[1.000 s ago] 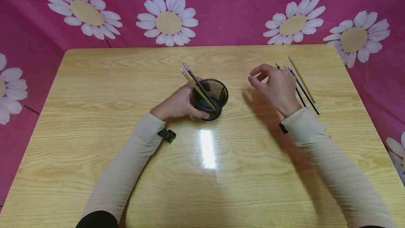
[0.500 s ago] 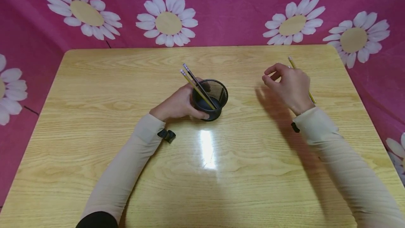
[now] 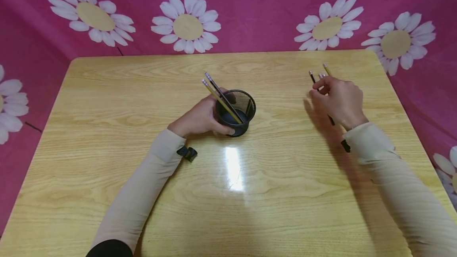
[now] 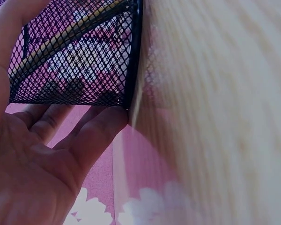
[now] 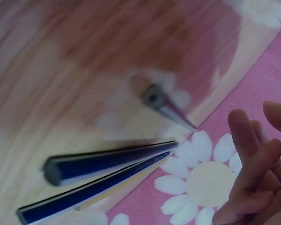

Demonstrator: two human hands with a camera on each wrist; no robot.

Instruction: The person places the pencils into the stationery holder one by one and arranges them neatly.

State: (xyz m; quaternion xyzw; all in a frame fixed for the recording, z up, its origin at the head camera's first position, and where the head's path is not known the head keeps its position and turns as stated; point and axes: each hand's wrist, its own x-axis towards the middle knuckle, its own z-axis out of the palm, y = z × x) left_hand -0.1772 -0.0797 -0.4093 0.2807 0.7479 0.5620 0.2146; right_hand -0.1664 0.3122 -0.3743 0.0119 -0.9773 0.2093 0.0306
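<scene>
A black mesh pencil cup [image 3: 243, 130] stands near the middle of the table, and my left hand [image 3: 198, 119] grips it from the left side. Inside it lean a yellow pencil [image 3: 210, 86] and a dark pencil [image 3: 213, 83], eraser ends up. Through the mesh [image 4: 84, 65] a slanting pencil shows in the left wrist view. My right hand [image 3: 342, 99] hovers over several pencils at the right, partly hiding them. One dark pencil [image 3: 312, 75] lies nearest its fingertips; a yellow pencil [image 3: 326, 69] lies farther right. In the right wrist view, thumb and fingers [image 5: 255, 164] are bent, apart, holding nothing.
The wooden table [image 3: 118, 90] has a light reflection in front of the cup. A pink cloth [image 3: 257, 11] with white flowers hangs behind the table and at its sides. Dark pencils [image 5: 98, 164] lie close together in the right wrist view.
My right hand has moved rightward over the pencils, uncovering the nearest dark one again. My left hand and the cup stay in place.
</scene>
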